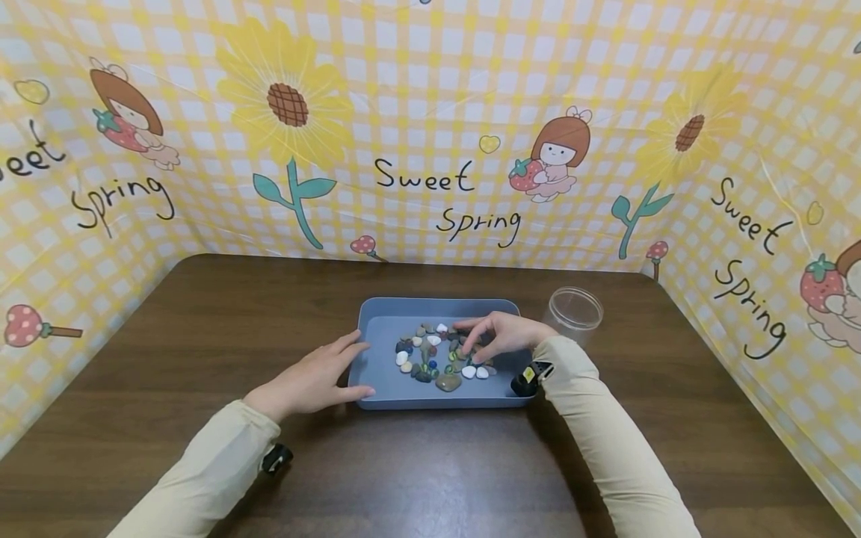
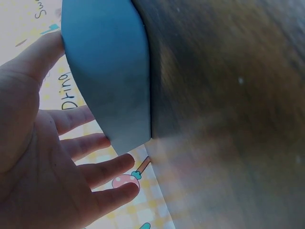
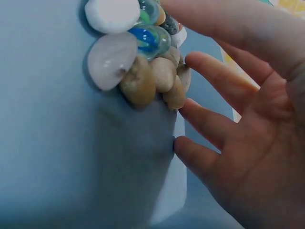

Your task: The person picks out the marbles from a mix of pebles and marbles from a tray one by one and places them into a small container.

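Blue tray (image 1: 377,377) on brown surface (image 1: 417,471), long side toward the person. Stones (image 1: 433,341) and glass marbles (image 3: 151,40) clustered around mid-tray, stones in rough loops, some marbles inside. White, tan, grey and dark stones; large stone (image 1: 448,382) at near edge of the cluster.

Left hand (image 1: 312,377) at tray's left end, fingers apart and extended, touching it; thumb at near-left corner, nothing gripped.

Right hand (image 1: 507,334) over right part of the cluster, inside the tray. Thumb and index low among the stones, tips near each other; cannot tell if they pinch anything. Other fingers spread, just beside tan stones in the right wrist view.

Clear jar (image 1: 575,308) right of tray, near right wrist, apart from tray. Pale sleeves, black device on each wrist. Yellow checked cloth (image 1: 403,112) behind and at both sides.
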Motion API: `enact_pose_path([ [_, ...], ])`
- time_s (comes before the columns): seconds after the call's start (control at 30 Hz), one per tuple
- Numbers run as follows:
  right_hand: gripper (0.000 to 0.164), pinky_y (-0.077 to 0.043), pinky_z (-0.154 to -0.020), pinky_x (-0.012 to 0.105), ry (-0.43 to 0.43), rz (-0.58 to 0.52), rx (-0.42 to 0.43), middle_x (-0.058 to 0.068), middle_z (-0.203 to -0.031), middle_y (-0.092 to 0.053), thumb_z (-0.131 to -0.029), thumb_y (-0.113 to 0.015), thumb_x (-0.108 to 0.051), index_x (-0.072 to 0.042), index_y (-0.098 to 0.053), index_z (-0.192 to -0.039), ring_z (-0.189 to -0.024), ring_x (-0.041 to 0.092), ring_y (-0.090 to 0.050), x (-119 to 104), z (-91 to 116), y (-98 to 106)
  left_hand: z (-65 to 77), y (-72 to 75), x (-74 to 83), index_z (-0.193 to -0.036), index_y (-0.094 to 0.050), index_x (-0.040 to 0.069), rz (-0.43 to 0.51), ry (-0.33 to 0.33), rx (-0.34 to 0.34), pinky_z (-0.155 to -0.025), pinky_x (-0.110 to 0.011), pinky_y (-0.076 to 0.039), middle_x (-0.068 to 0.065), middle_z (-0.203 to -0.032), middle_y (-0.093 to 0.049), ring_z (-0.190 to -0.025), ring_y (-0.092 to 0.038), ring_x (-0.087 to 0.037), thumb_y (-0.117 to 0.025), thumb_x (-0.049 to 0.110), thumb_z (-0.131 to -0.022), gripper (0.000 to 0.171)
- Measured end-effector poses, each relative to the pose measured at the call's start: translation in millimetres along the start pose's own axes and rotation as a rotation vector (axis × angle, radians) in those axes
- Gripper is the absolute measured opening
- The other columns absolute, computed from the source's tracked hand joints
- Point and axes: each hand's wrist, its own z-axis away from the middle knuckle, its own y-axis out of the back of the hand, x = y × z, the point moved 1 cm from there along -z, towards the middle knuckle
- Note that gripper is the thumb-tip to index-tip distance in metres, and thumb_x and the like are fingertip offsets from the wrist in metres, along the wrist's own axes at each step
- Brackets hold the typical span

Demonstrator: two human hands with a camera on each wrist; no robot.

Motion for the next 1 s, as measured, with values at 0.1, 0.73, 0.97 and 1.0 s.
enact_pose_path([
  [0.1, 0.018, -0.021, -0.115, 0.054, -0.007, 0.015, -0.005, 0.01, -0.153, -0.031, -0.08, -0.072, -0.01, -0.011, -0.074, -0.097, -0.143, 0.031, -0.024, -1.9, 0.4, -0.6, 0.2, 0.2, 0.0, -0.14, -0.04, 0.004, 0.0, 0.003, -0.002, -0.106, -0.06, -0.031, -0.021, -0.151, -0.028, -0.135, -0.035, -0.041, -0.06, 0.05, -0.085, 0.074],
  [0.73, 0.016, -0.022, -0.114, 0.053, -0.063, 0.061, 0.015, 0.009, -0.151, -0.033, -0.077, -0.073, -0.007, -0.01, -0.075, -0.094, -0.143, 0.032, -0.023, -5.4, -2.6, -4.1, 1.0, 0.5, -0.7, -0.14, -0.039, 0.005, 0.007, 0.0, -0.006, -0.104, -0.059, -0.035, -0.021, -0.151, -0.028, -0.133, -0.037, -0.042, -0.059, 0.051, -0.085, 0.075],
  [0.97, 0.014, -0.026, -0.113, 0.052, -0.046, 0.085, 0.021, 0.009, -0.151, -0.035, -0.08, -0.072, -0.01, -0.01, -0.075, -0.093, -0.142, 0.031, -0.027, -6.3, -2.4, -3.4, 0.4, 0.5, -0.8, -0.14, -0.039, 0.005, 0.007, 0.0, -0.006, -0.105, -0.058, -0.035, -0.021, -0.151, -0.027, -0.133, -0.038, -0.042, -0.059, 0.054, -0.085, 0.076],
  [1.0, 0.014, -0.026, -0.113, 0.051, -0.047, 0.089, 0.022, 0.009, -0.15, -0.035, -0.08, -0.072, -0.011, -0.011, -0.076, -0.093, -0.141, 0.031, -0.028, -6.0, -2.9, -3.4, 0.3, 0.6, -0.9, -0.14, -0.039, 0.005, 0.008, 0.001, -0.007, -0.105, -0.058, -0.035, -0.021, -0.151, -0.027, -0.133, -0.038, -0.042, -0.059, 0.054, -0.085, 0.076],
])
